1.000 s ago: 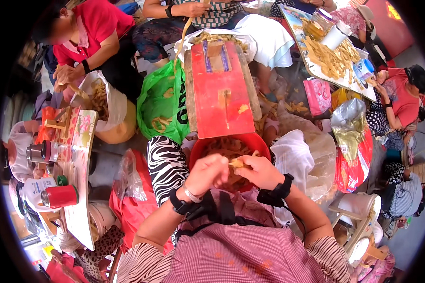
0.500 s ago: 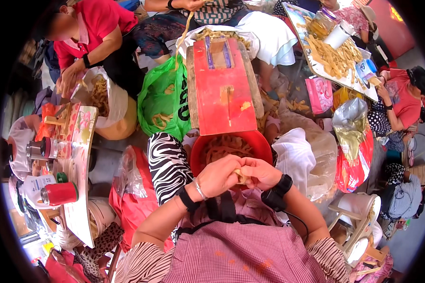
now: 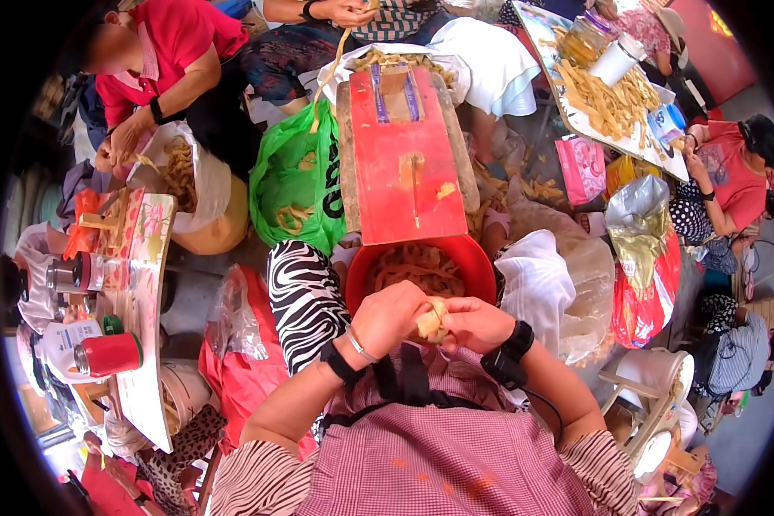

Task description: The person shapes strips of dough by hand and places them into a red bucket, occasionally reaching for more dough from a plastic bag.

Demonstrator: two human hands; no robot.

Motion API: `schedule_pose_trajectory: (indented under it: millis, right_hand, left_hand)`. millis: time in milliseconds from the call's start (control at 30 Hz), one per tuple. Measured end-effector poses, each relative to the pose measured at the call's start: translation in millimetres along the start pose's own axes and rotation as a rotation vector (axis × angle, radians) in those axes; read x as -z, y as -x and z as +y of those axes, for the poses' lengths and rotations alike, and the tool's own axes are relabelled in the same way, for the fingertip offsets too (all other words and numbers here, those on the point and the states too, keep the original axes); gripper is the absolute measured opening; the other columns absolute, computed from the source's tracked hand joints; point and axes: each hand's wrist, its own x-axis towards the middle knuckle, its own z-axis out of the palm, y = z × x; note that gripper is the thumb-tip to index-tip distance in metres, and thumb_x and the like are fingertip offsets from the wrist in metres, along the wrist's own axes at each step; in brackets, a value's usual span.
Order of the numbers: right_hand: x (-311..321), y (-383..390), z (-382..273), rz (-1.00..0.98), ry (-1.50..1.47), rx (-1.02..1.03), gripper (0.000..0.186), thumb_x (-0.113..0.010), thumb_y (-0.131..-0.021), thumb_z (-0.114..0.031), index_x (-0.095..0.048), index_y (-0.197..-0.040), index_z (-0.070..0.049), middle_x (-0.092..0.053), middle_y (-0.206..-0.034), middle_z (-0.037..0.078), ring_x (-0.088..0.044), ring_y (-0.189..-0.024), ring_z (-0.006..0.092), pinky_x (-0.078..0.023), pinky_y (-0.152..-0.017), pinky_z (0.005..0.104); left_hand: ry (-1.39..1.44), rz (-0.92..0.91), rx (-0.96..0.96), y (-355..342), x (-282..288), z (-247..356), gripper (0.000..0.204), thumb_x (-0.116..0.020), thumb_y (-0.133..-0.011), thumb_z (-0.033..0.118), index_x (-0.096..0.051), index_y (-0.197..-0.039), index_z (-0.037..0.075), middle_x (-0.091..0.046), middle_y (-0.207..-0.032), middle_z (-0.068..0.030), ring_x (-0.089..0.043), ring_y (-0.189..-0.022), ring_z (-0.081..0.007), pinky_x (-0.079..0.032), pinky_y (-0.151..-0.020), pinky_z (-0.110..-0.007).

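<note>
Between my two hands, over the near rim of a red basin, is a pale yellow, crumpled strip folded into a small bundle. My left hand grips its left side with curled fingers. Thumb and fingers of my right hand pinch the right side. Long tan strips lie inside the basin just beyond my hands. The basin's far side is hidden under a red board with a narrow slit and a worn patch.
Left of the board is an open green plastic bag with a few strips. A white cloth lies at right. Co-workers sit around, one in a red shirt. A side table holds flasks; another tabletop carries piled strips.
My hands have parted slightly and more of the yellow bundle shows between them. At the far left, the red-shirted person's hands have shifted, with a strip now showing by them.
</note>
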Motion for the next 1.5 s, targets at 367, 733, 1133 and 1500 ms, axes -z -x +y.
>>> schedule_pose_trajectory:
  millis: [367, 733, 1133, 1500]
  right_hand:
    - [10, 6, -24, 0.383, 0.253, 0.043, 0.016, -0.050, -0.087, -0.013, -0.054, -0.100, -0.003, -0.048, -0.067, 0.000, -0.035, -0.045, 0.0019, -0.027, -0.036, 0.0160]
    - [-8, 0, -30, 0.244, 0.475, 0.037, 0.009, -0.053, -0.084, -0.007, -0.052, -0.092, -0.006, -0.049, -0.066, -0.002, -0.037, -0.049, 0.0018, -0.026, -0.040, 0.0168]
    - [20, -9, -63, 0.229, 0.865, 0.131, 0.011, -0.055, -0.084, -0.008, -0.057, -0.093, -0.002, -0.052, -0.069, -0.002, -0.048, -0.062, 0.0039, -0.039, -0.054, 0.0190]
    - [61, -89, -98, 1.049, 1.597, 0.550, 0.025, -0.058, -0.080, -0.026, -0.060, -0.091, -0.003, -0.061, -0.076, 0.016, -0.060, -0.067, 0.0267, -0.046, -0.064, 0.0341]
  left_hand:
    - [0.205, -0.067, 0.375, 6, 6, -5, 0.019, -0.051, -0.086, 0.023, -0.056, -0.082, 0.005, -0.055, -0.070, -0.0142, -0.054, -0.065, -0.0325, -0.044, -0.057, -0.034]
    - [1.304, -0.363, 0.799, 1, -7, -7, 0.013, -0.051, -0.089, 0.018, -0.047, -0.092, 0.006, -0.062, -0.084, -0.0110, -0.062, -0.073, -0.0164, -0.051, -0.062, -0.026]
    - [0.829, -0.134, 0.608, -11, 25, -20, 0.013, -0.061, -0.079, 0.012, -0.051, -0.083, 0.006, -0.056, -0.066, 0.0005, -0.051, -0.057, -0.0057, -0.041, -0.050, -0.020]
    - [-0.356, 0.385, 0.188, -87, 14, -65, 0.010, -0.057, -0.076, 0.014, -0.056, -0.083, 0.007, -0.058, -0.072, -0.0107, -0.056, -0.072, -0.0302, -0.045, -0.059, -0.037]
